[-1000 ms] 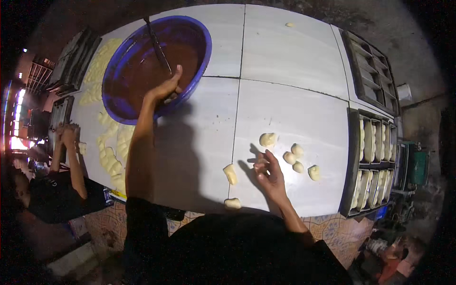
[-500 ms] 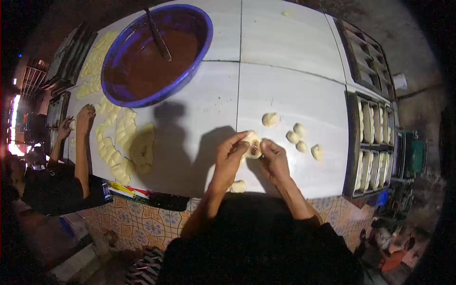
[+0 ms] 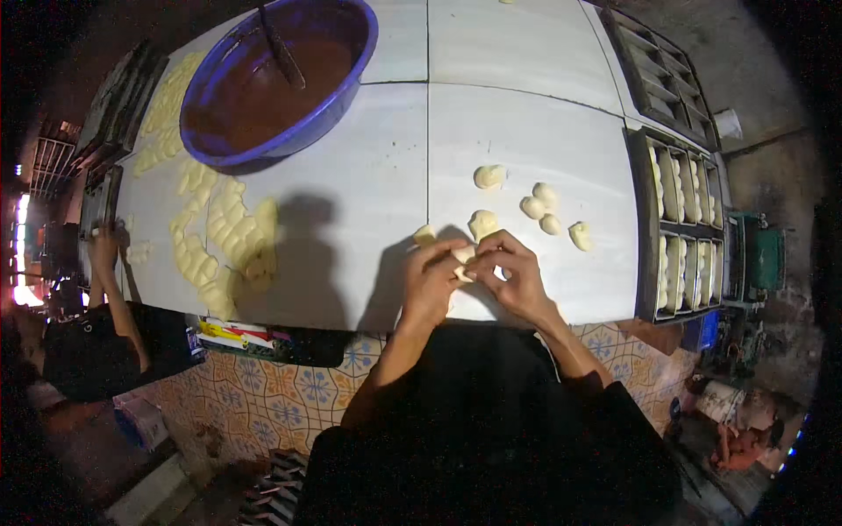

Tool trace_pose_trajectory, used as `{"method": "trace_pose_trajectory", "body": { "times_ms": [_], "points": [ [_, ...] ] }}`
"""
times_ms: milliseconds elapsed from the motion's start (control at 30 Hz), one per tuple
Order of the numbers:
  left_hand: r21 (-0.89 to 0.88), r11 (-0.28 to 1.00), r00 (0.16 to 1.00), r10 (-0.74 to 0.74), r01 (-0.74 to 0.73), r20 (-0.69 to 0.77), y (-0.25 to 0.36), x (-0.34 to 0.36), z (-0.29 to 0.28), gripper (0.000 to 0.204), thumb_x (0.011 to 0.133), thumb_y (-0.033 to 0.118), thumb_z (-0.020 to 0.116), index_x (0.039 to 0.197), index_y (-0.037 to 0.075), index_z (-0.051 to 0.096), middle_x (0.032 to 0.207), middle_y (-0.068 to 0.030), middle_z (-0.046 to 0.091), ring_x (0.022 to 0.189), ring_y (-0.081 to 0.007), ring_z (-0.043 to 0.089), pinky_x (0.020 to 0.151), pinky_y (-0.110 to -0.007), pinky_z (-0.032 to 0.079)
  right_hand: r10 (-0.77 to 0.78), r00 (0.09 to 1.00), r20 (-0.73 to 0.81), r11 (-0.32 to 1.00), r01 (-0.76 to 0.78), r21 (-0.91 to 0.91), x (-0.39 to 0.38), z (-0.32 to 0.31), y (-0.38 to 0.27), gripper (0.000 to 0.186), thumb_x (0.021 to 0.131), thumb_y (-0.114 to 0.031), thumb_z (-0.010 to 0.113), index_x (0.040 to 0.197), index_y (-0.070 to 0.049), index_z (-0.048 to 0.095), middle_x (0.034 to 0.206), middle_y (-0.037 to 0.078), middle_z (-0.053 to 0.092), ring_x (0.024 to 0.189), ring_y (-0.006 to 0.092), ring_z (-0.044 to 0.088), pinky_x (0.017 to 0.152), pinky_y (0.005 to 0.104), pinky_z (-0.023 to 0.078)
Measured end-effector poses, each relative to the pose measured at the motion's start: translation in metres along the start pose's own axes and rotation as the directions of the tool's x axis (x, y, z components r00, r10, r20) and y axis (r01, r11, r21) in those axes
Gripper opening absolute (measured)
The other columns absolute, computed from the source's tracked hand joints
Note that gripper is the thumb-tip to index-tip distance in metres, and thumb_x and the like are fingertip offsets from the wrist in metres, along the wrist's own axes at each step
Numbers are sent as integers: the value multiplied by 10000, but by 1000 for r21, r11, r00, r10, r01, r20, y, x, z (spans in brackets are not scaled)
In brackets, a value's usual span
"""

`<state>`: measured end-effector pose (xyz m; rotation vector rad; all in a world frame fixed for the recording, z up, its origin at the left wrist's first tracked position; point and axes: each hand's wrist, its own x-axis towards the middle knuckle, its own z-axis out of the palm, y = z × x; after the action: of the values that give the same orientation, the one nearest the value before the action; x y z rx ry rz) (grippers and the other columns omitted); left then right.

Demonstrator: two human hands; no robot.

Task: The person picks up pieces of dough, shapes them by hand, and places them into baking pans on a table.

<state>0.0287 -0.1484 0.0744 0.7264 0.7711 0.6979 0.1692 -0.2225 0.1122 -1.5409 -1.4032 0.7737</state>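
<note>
My left hand (image 3: pixel 427 285) and my right hand (image 3: pixel 519 279) meet near the table's front edge, fingers closed on a small piece of pale dough (image 3: pixel 463 256) between them. Its underside is hidden by my fingers. Just beyond my fingertips lies a dough ball (image 3: pixel 482 224). A smaller dough lump (image 3: pixel 424 234) rests beyond my left fingers. Farther out, several dough balls sit on the white tabletop: a larger one (image 3: pixel 489 176), a close cluster (image 3: pixel 545 195) and a single one (image 3: pixel 580 235) at the right.
A blue basin (image 3: pixel 303 140) of brown filling with a spatula (image 3: pixel 285 57) stands far left. Rows of cut dough (image 3: pixel 237 223) lie below it. Sectioned baking pans (image 3: pixel 647 223) holding dough line the right edge. A co-worker's hand (image 3: pixel 103 250) is at the left edge.
The brown filling between my hands no longer shows; my fingers now pinch plain-looking dough. A ball and a small lump have appeared beyond my hands. The view has shifted, raising the table in it.
</note>
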Motion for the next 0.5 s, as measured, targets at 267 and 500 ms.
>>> {"method": "trace_pose_trajectory", "body": {
  "times_ms": [267, 500],
  "points": [
    [115, 993, 984, 19, -40, 177, 23, -27, 17, 430, 834, -68, 517, 1261, -47, 481, 1160, -168, 573, 1073, -237, 575, 884, -299, 494, 36, 992, -124, 981, -12, 193, -9, -10, 9, 110, 806, -37, 643, 894, 22, 674, 1044, 95, 540, 968, 162, 541, 676, 262, 465],
    [428, 858, 950, 192, -284, 246, 12, -22, 10, 233, 846, 86, 662, 1036, -44, 630, 1038, -94, 614, 790, -116, 604, 707, -231, 488, 161, 941, -298, 915, -29, 403, -5, -7, 0, 138, 833, -55, 656, 925, 35, 605, 948, 33, 558, 866, 118, 543, 707, 219, 433]
  ]
}}
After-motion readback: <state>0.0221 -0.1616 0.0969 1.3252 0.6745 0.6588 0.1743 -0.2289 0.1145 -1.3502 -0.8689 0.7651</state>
